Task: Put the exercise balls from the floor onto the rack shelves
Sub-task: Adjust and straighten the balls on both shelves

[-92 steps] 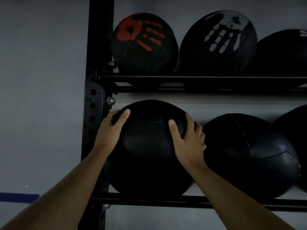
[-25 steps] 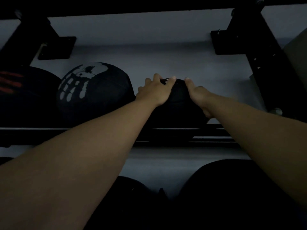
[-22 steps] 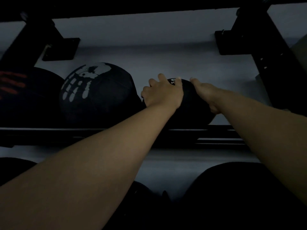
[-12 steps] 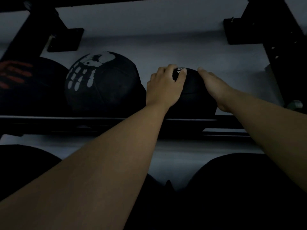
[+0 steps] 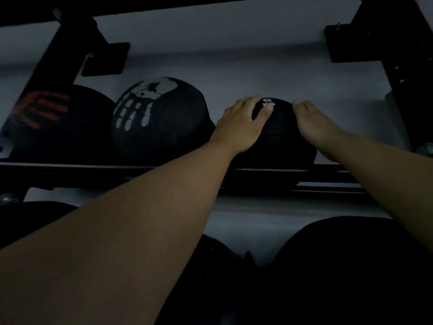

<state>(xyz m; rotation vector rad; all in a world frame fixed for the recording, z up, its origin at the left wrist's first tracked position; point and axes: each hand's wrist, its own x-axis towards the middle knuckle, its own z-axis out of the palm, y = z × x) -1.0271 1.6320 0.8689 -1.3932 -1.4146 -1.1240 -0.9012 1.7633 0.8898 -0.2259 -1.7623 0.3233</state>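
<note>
A small black ball with a white "6" mark sits on the upper shelf rail of the black rack. My left hand lies over its left top, fingers spread on it. On the ball's right side rests my right hand, thumb near the top. Both hands hold the ball between them. To its left stand a black ball with a white handprint and one with a red handprint.
Large black balls fill the lower shelf at the bottom of the view. Black rack uprights stand at the left and right. A grey wall lies behind; shelf room shows to the right of the small ball.
Earlier my hands held a large ball on the lower shelf. Over the last second they have stayed on the small ball on the upper shelf, with the left hand sliding further over its top.
</note>
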